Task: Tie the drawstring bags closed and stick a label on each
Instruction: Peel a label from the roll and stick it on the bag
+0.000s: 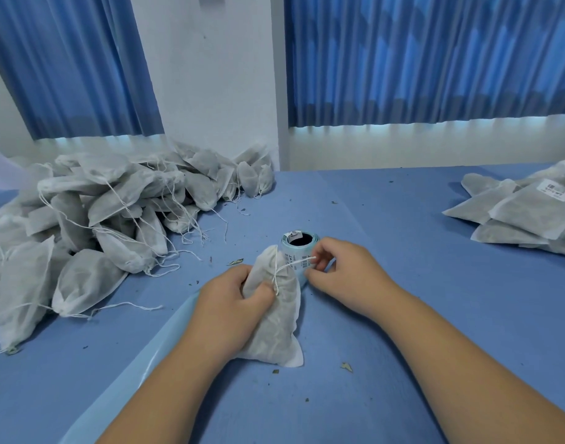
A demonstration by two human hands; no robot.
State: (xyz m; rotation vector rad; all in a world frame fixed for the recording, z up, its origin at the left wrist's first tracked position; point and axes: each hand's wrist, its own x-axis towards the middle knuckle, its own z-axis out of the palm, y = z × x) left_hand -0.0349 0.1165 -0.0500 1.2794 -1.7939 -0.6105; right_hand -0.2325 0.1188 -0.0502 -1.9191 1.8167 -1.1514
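Left hand (233, 299): fingers curled round the upper part of one white bag (276, 322), the thumb pressing near the gathered neck
Right hand (342, 267): nearly closed, thumb and fingertips pinching the end of the drawstring (295, 263), which runs tight from the neck to this hand
Bag: in the middle of the blue surface (419, 315), its bottom corner resting there, between the two hands
Label roll (299, 242): one, just behind the bag; the bag and the right hand hide its lower part
Backing strip (166, 341): one pale blue band lying across the surface under the left forearm
Left heap (98, 219): many bags with loose strings, too many to count
Right heap (524, 213): a smaller pile of flat bags, well apart from the hands; one white label (552, 190) shows on it
Leaf crumbs (347, 366): scattered on the surface
Curtains (435, 59): two, blue, behind
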